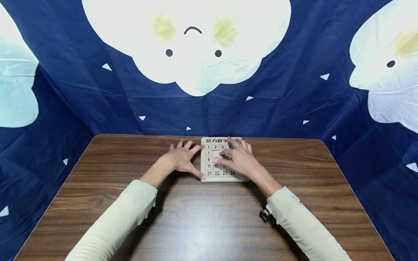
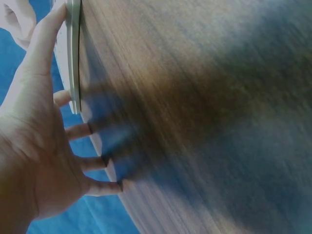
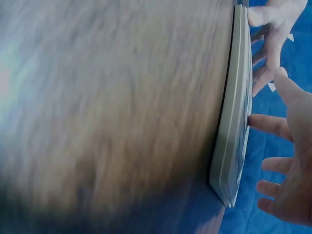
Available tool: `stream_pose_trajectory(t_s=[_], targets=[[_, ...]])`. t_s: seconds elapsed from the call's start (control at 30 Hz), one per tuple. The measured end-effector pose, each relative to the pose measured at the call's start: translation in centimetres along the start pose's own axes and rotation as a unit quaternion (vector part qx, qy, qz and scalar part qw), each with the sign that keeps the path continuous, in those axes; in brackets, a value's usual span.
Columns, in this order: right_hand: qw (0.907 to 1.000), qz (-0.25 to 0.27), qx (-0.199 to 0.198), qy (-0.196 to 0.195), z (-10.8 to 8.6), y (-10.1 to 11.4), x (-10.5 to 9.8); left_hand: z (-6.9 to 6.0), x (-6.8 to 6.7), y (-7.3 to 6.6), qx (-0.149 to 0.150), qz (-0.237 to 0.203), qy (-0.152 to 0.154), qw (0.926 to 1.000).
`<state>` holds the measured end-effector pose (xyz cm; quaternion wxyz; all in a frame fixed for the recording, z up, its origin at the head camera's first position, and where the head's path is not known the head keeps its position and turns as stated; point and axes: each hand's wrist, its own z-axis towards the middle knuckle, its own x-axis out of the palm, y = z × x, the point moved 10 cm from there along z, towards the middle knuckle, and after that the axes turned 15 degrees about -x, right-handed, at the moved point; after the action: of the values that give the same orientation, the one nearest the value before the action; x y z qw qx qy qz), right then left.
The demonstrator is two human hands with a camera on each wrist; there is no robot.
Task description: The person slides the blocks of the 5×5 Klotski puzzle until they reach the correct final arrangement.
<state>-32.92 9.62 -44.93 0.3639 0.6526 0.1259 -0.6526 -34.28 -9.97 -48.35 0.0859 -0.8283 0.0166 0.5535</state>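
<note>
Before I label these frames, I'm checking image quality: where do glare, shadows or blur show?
Head view: soft glare on the near tabletop, number board mostly legible where uncovered. Left wrist view: long shadows stretch from the left hand across the tabletop. Right wrist view: wood grain blurred, bright glare at the left edge.

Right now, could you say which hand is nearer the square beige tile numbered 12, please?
The right hand, fingers beside the tile; the left hand is at the left edge of the beige board.
</note>
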Motion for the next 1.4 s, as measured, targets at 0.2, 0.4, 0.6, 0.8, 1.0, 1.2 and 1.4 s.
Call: stream_pose_trajectory(t_s=[0.2, 0.4, 0.6, 0.8, 1.0, 1.2, 1.4], targets=[[0.9999, 0.002, -0.004, -0.015, 0.5, 0.0, -0.2, -0.1, -0.1, 0.1, -0.002, 0.004, 0.001, 1.0000], [0.9998, 0.018, -0.011, 0.002, 1.7, 1.2, 0.9, -0.2, -0.2, -0.2, 0.004, 0.010, -0.002, 0.9999], [0.9998, 0.008, 0.015, 0.011, 1.9, 0.6, 1.3, -0.2, 0.0, -0.4, 0.007, 0.011, -0.002, 0.9999], [0.9999, 0.013, 0.000, 0.010, 1.9, 0.8, 0.7, -0.2, -0.1, -0.4, 0.005, 0.006, 0.002, 1.0000], [0.9994, 0.033, -0.004, 0.011, 2.7, 1.4, 1.0, -0.2, -0.2, -0.2, 0.002, 0.008, 0.005, 1.0000], [0.9986, 0.028, 0.010, 0.043, 3.1, 0.9, 2.2, 0.0, 0.0, -0.2, -0.002, 0.013, 0.010, 0.9999], [0.9991, -0.001, 0.020, 0.038, 2.6, 0.0, 1.7, 0.0, 0.0, -0.2, 0.000, 0.014, 0.010, 0.9999]])
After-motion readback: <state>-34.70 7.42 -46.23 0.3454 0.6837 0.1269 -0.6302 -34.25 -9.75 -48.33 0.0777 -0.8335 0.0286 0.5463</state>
